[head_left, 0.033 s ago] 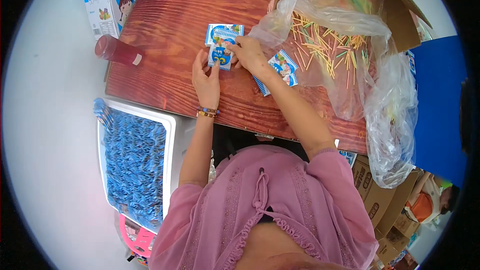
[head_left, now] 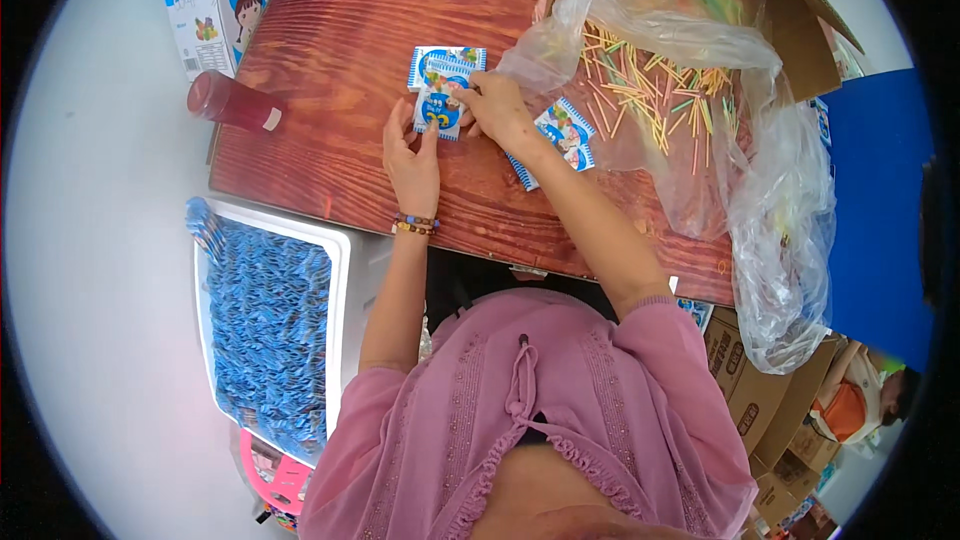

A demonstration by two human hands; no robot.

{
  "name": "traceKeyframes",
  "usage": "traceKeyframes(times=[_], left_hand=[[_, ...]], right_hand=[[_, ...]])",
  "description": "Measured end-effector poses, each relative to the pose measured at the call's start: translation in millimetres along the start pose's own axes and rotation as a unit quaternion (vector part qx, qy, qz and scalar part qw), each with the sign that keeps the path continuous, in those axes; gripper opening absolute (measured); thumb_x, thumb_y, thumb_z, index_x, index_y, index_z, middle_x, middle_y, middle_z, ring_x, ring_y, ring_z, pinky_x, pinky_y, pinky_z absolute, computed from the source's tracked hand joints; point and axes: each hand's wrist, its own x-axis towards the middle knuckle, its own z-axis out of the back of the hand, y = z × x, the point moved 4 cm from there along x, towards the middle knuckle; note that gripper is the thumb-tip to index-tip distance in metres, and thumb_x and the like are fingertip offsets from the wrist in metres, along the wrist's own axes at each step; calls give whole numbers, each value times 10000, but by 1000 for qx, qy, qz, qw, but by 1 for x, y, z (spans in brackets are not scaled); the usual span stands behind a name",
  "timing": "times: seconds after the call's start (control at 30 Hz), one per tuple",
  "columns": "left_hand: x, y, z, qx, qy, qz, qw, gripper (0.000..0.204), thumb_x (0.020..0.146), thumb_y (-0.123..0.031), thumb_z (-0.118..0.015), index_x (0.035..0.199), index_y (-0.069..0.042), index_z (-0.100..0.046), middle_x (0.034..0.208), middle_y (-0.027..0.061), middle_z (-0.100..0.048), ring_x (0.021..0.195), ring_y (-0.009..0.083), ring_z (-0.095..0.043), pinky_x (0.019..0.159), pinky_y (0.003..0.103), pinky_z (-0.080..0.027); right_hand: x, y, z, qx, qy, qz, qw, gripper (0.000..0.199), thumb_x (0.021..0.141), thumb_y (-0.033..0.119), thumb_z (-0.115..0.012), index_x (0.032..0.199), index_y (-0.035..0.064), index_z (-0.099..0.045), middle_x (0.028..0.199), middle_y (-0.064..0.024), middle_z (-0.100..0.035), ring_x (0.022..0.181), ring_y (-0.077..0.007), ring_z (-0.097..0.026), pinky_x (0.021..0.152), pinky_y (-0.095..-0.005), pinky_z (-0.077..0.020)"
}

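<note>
A small blue-and-white printed packet is held upright between my two hands over the wooden table. My left hand, with bead bracelets at its wrist, has thumb and fingers closed on the packet's left side and lower part. At its right edge, my right hand pinches the packet; some of those fingertips are hidden. Just beyond lies another packet, partly covered by the held one. More packets overlap on the table beside my right forearm.
Thin pastel sticks spill from a clear plastic bag and an open cardboard box at right. A pinkish bottle lies at the table's left edge. Below it, a white bin holds many blue packets. Printed boxes stand far left.
</note>
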Motion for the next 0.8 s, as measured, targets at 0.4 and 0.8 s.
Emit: traceKeyframes(times=[0.4,0.8], left_hand=[[-9,-23,1,167,-57,-99,979,504,801,-105,-690,1251,0,-489,1191,164,-520,1135,317,-468,981,410,-351],[-57,-75,-63,72,102,-64,990,244,810,-129,-690,1026,-39,-622,983,76,-601,1004,228,-501,875,355,-401]], right_hand=[[-102,-4,118,-222,-211,84,948,166,866,145,-603,956,13,-649,809,-104,-657,685,-164,-606,610,-283,-470],[-81,-31,145,-192,-108,95,971,237,810,197,-672,950,14,-615,790,-57,-610,703,-164,-560,653,-282,-456]])
